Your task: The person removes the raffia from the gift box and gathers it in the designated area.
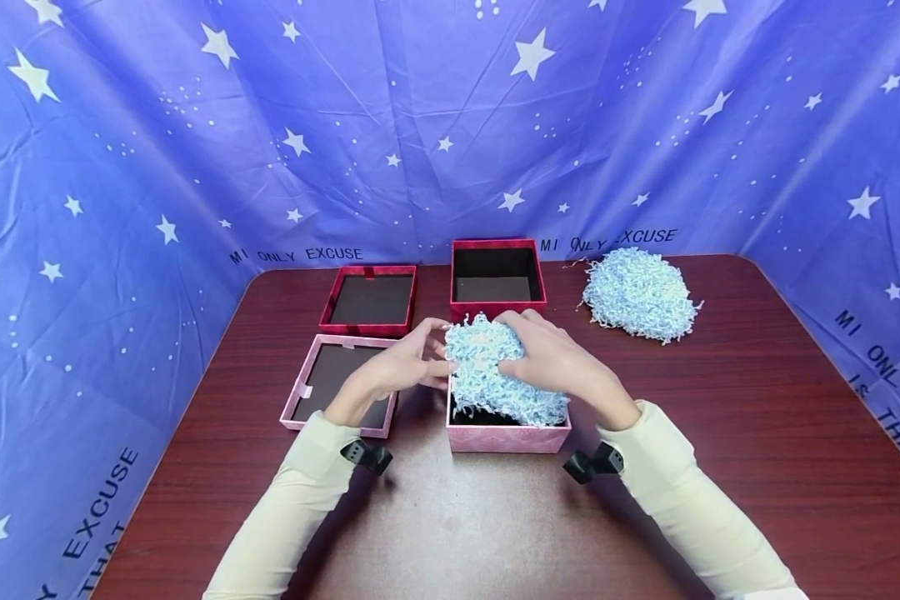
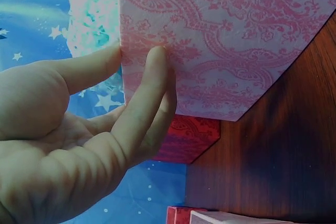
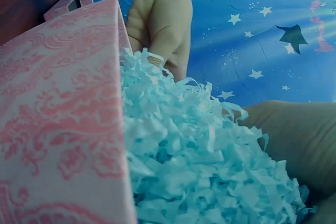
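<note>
A heap of pale blue shredded paper (image 1: pixel 487 367) fills much of the pink patterned box (image 1: pixel 508 439) and bulges above its rim. Its near left corner shows a dark interior. My left hand (image 1: pixel 405 362) holds the box's left wall, thumb at the rim and fingers (image 2: pixel 152 72) along the outer side. From the right, my right hand (image 1: pixel 551 354) grips the paper, thumb and fingers spread round it. In the right wrist view the shreds (image 3: pixel 205 166) hide most of this hand, and the left hand (image 3: pixel 165 30) shows across the rim.
Behind stands an open red box (image 1: pixel 497 308) with a dark inside. A red lid (image 1: pixel 367 325) and a pink lid (image 1: pixel 294 425) lie inside-up on the left. Another pile of blue shreds (image 1: pixel 639 296) sits at the back right. Starry blue cloth (image 1: pixel 420 125) surrounds the brown table (image 1: pixel 757 433).
</note>
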`<control>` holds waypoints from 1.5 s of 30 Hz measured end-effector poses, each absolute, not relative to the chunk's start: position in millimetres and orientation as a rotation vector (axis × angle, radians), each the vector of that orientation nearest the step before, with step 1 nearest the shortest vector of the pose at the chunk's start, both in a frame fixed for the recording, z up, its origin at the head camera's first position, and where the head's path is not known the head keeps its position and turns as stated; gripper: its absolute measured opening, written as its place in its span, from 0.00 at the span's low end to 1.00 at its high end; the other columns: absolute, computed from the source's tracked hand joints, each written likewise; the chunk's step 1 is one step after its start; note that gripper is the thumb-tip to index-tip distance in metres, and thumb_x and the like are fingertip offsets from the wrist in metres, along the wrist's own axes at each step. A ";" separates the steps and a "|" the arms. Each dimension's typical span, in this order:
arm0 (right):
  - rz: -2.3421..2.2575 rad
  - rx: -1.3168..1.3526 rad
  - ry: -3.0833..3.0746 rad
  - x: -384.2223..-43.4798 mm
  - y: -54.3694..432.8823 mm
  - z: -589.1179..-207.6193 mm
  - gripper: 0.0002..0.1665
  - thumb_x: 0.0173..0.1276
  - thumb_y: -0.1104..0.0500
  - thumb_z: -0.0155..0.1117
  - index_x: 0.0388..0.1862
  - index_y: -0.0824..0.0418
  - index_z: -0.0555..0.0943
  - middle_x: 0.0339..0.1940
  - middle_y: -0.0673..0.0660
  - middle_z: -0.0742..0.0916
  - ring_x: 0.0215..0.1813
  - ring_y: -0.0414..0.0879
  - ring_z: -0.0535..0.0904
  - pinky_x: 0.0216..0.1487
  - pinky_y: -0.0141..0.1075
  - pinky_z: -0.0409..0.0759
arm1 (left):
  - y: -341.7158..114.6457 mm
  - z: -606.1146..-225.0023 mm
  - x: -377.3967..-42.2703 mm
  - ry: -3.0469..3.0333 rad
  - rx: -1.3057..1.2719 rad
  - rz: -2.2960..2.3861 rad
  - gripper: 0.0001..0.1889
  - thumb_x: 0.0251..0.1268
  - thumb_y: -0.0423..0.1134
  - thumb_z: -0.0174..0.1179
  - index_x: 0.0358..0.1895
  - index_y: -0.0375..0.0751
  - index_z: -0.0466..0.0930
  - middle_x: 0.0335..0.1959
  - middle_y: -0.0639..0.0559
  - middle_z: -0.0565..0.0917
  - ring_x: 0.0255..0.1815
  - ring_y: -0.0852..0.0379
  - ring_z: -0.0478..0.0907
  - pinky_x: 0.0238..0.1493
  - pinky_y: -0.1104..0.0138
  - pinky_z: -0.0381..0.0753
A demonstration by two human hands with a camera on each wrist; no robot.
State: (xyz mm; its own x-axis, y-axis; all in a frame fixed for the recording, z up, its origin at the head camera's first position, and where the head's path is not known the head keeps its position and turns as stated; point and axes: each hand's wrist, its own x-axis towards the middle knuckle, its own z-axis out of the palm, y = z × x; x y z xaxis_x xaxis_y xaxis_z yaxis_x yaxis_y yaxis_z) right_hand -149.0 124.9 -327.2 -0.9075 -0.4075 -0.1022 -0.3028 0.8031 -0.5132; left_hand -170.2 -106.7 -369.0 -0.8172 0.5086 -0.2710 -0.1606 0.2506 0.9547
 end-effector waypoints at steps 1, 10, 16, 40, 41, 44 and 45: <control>-0.740 -0.550 2.791 -149.1 125.3 -326.5 0.39 0.60 0.54 0.66 0.69 0.55 0.64 0.62 0.58 0.73 0.62 0.54 0.71 0.62 0.55 0.72 | -107.2 -369.3 -170.5 1.984 0.318 1.612 0.34 0.64 0.23 0.56 0.69 0.39 0.50 0.47 0.38 0.66 0.41 0.50 0.78 0.51 0.48 0.81; -0.808 -0.519 2.830 -151.4 133.0 -316.5 0.41 0.59 0.54 0.65 0.71 0.55 0.62 0.64 0.59 0.72 0.61 0.55 0.71 0.60 0.56 0.72 | -109.6 -370.9 -173.2 1.991 0.350 1.594 0.34 0.64 0.21 0.53 0.69 0.37 0.47 0.48 0.35 0.67 0.39 0.50 0.79 0.46 0.55 0.84; -0.869 -0.557 2.830 -152.3 141.9 -309.2 0.41 0.60 0.54 0.64 0.71 0.57 0.62 0.65 0.62 0.72 0.65 0.57 0.69 0.63 0.58 0.69 | -109.5 -370.8 -173.2 1.969 0.325 1.616 0.34 0.62 0.20 0.53 0.68 0.39 0.49 0.43 0.42 0.65 0.38 0.52 0.78 0.49 0.50 0.82; -1.103 -0.429 2.868 -141.7 214.1 -269.3 0.41 0.63 0.57 0.63 0.73 0.58 0.59 0.72 0.61 0.67 0.67 0.57 0.64 0.66 0.59 0.62 | -105.1 -364.1 -172.8 1.980 0.279 1.569 0.34 0.62 0.24 0.58 0.67 0.38 0.50 0.43 0.39 0.68 0.42 0.34 0.81 0.51 0.48 0.81; -1.098 -0.424 2.879 -141.3 218.5 -269.2 0.41 0.62 0.57 0.63 0.73 0.58 0.59 0.72 0.61 0.67 0.69 0.57 0.63 0.67 0.60 0.61 | -105.2 -364.0 -172.7 1.978 0.276 1.571 0.34 0.62 0.24 0.59 0.67 0.38 0.50 0.43 0.39 0.68 0.41 0.35 0.81 0.51 0.47 0.80; -1.093 -0.403 2.901 -139.3 231.3 -270.1 0.41 0.62 0.58 0.63 0.73 0.59 0.59 0.72 0.62 0.66 0.70 0.57 0.60 0.67 0.61 0.59 | -105.3 -363.8 -172.5 1.968 0.273 1.576 0.35 0.62 0.24 0.59 0.67 0.38 0.49 0.44 0.39 0.67 0.42 0.33 0.80 0.51 0.46 0.79; -1.088 -0.390 2.906 -138.2 235.6 -270.8 0.42 0.62 0.58 0.63 0.73 0.59 0.58 0.73 0.62 0.66 0.70 0.58 0.60 0.66 0.61 0.60 | -105.3 -363.9 -172.6 1.966 0.274 1.576 0.35 0.62 0.24 0.58 0.67 0.38 0.49 0.44 0.39 0.67 0.43 0.31 0.80 0.51 0.46 0.79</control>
